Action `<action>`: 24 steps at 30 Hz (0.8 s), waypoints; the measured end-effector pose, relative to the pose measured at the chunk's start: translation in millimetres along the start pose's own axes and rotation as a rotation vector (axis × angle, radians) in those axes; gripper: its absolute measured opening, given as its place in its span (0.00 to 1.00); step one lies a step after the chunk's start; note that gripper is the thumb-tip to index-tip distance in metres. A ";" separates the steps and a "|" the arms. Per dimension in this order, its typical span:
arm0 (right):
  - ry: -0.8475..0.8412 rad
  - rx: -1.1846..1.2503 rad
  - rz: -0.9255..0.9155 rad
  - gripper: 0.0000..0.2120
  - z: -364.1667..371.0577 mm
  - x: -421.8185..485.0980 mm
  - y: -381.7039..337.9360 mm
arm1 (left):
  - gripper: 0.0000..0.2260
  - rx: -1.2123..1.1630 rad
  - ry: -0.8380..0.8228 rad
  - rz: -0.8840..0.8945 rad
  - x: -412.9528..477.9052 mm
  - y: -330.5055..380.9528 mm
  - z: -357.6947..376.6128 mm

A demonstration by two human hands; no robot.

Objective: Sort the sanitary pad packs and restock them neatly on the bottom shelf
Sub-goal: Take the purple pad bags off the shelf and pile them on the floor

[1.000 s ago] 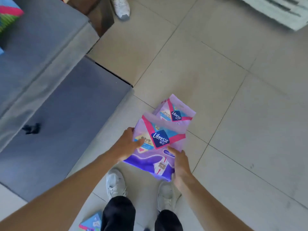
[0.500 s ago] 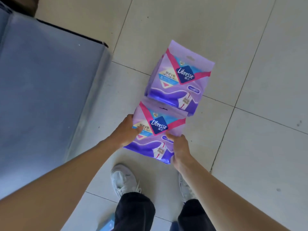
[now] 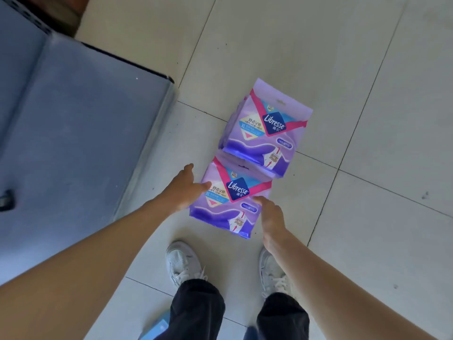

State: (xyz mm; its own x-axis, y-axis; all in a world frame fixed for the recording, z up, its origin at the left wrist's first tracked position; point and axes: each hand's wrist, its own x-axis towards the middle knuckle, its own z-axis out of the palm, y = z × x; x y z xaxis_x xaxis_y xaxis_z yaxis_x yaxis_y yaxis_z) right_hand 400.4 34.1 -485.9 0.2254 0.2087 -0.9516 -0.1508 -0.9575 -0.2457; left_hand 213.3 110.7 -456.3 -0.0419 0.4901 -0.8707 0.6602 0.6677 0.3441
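Note:
Two purple Libresse sanitary pad packs lie on the tiled floor, one behind the other. The near pack (image 3: 230,200) has its top flap tucked against the lower edge of the far pack (image 3: 264,128). My left hand (image 3: 182,190) is at the near pack's left edge, with fingers spread and the thumb touching the top face. My right hand (image 3: 269,217) is at its right edge, the thumb lying straight on the pack. The grey bottom shelf (image 3: 85,143) runs along the left.
My two white shoes (image 3: 183,261) stand just behind the near pack. A light blue pack (image 3: 157,330) lies on the floor by my left leg. A small dark object (image 3: 6,200) sits on the shelf at the far left.
The near pack has gone down onto the floor just in front of the far pack. My left fingers have spread off it, and my view has moved lower and closer.

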 end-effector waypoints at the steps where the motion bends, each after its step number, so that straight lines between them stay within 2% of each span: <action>1: 0.019 -0.042 -0.006 0.20 -3.8 -14.8 -7.7 | 0.33 -0.002 0.010 0.008 -13.5 5.1 -8.0; 4: 0.058 -0.251 -0.055 0.19 -12.6 -64.5 -32.6 | 0.28 -0.005 0.013 0.036 -60.1 23.0 -36.7; 8: 0.023 -0.615 -0.309 0.11 -10.0 -146.1 -84.8 | 0.18 -0.074 0.084 0.090 -134.9 47.5 -87.9; 12: -0.016 -0.997 -0.613 0.06 13.1 -244.0 -145.4 | 0.08 -0.050 0.265 0.192 -224.8 59.2 -143.1; 16: -0.078 -1.351 -0.981 0.18 58.4 -351.5 -189.3 | 0.12 0.009 0.421 0.225 -316.4 44.8 -185.5; 19: -0.189 -1.382 -1.148 0.22 97.0 -420.2 -198.6 | 0.12 -0.069 0.544 0.186 -370.4 16.0 -208.7; 24: -0.357 -1.346 -1.273 0.21 161.4 -487.7 -184.5 | 0.10 -0.301 0.787 0.053 -433.2 -47.1 -237.2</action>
State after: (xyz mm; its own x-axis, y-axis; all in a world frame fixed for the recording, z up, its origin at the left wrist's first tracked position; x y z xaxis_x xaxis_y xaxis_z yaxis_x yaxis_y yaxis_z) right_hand 162.9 141.0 -6.3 -0.6299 0.6802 -0.3748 0.7161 0.3219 -0.6194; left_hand 22.4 -0.1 -11.9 -0.6006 0.6979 -0.3902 0.4525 0.6990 0.5537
